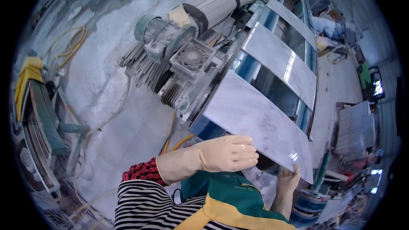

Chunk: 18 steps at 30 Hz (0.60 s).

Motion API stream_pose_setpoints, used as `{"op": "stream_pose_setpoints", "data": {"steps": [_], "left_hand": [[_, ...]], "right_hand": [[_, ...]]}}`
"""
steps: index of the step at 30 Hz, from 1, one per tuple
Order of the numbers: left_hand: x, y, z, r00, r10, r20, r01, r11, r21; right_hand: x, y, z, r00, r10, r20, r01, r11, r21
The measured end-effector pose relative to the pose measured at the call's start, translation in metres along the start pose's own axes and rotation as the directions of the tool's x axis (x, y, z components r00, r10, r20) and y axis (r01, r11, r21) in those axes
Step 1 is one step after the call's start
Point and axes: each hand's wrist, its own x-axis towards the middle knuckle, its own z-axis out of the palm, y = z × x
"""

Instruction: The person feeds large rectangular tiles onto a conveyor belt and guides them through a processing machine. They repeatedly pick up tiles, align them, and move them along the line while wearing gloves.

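A white, grey-veined polished marble slab [260, 121] lies slanted across a roller conveyor in front of me. My right hand [289, 181], in a pale rubber glove, grips its near edge by the right corner; part of that hand is beneath the stone. In a long cream rubber glove, my left hand [228, 153] is at the near edge, left of the middle. Its fingers are stretched out side by side, pointing right, and its thumb is hidden. Whether the left palm touches the slab cannot be seen.
Beyond are another marble slab [281, 61] and blue rollers [247, 66]. A dusty motor [159, 34] and gearbox [191, 57] adjoin the conveyor's left side. Yellow hose [183, 141] runs below. A green metal frame [47, 117] stands left; stacked slabs [355, 130] stand right.
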Motion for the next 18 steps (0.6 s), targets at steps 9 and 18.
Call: {"op": "stream_pose_setpoints", "data": {"steps": [9, 18], "left_hand": [[-0.12, -0.025, -0.001, 0.88, -0.449, 0.155, 0.472, 0.859, -0.197], [-0.148, -0.026, 0.008, 0.65, -0.76, 0.021, 0.694, 0.581, -0.425]], "right_hand": [[0.022, -0.033, 0.006, 0.996, -0.091, -0.005, 0.089, 0.984, -0.151], [0.017, -0.033, 0.019, 0.984, -0.169, -0.048, 0.162, 0.977, -0.137]]}}
